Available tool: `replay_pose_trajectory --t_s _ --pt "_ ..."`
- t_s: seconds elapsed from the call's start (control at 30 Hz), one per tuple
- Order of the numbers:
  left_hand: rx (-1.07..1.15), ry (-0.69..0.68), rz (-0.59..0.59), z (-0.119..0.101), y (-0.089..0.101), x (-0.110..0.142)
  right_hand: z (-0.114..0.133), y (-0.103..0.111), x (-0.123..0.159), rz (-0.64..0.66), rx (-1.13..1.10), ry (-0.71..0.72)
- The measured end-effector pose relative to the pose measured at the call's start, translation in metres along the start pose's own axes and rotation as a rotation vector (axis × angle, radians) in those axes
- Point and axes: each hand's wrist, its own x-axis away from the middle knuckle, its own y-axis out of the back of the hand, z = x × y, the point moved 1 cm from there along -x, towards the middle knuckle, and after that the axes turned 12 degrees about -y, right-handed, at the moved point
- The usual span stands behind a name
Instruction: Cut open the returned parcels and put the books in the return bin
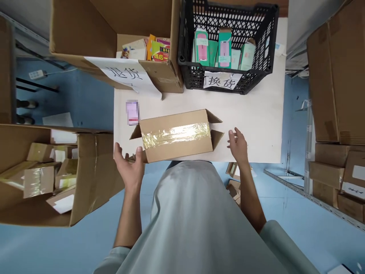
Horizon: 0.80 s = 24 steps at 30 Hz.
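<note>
A brown cardboard box (176, 148) lies on the white table (251, 114), with shiny clear tape along its upper face. Its end flaps stick out at the left and right. My left hand (129, 165) is by the box's lower left end, thumb and fingers spread; whether it touches the flap there I cannot tell. Off the right end, apart from the flaps, my right hand (238, 146) hovers with fingers loosely curled and nothing in them. A small purple item (132, 112), blurred out, lies just beyond the box's left end.
At the back stand a large open carton (154, 76) holding colourful packets and a black plastic crate (225, 70) holding green and pink boxes; both carry paper labels. A big carton of parcels (94, 171) is at left. Shelved boxes (327, 173) are at right.
</note>
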Motion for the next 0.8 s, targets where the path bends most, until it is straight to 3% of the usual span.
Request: replay_pose_trajectory --t_s 0.17,0.3,0.43,0.57,0.67,0.8 --pt "0.199 0.176 -0.033 0.009 -0.007 -0.009 0.106 0.013 0.016 0.052 0.095 -0.001" --pt "0.435 0.371 -0.074 0.016 -0.009 -0.02 0.143 0.005 0.028 0.043 0.243 0.023" --pt "0.632 0.586 -0.122 0.041 -0.012 -0.037 0.15 -0.011 0.037 -0.049 0.316 0.011" --pt "0.636 0.765 -0.1 0.079 -0.018 -0.049 0.145 -0.017 0.031 -0.116 0.288 0.033" --pt "0.548 0.806 -0.013 0.104 -0.021 -0.052 0.132 -0.006 0.015 -0.153 0.201 0.029" --pt "0.462 0.78 0.124 0.126 -0.03 -0.054 0.103 0.028 -0.011 -0.254 0.163 0.01"
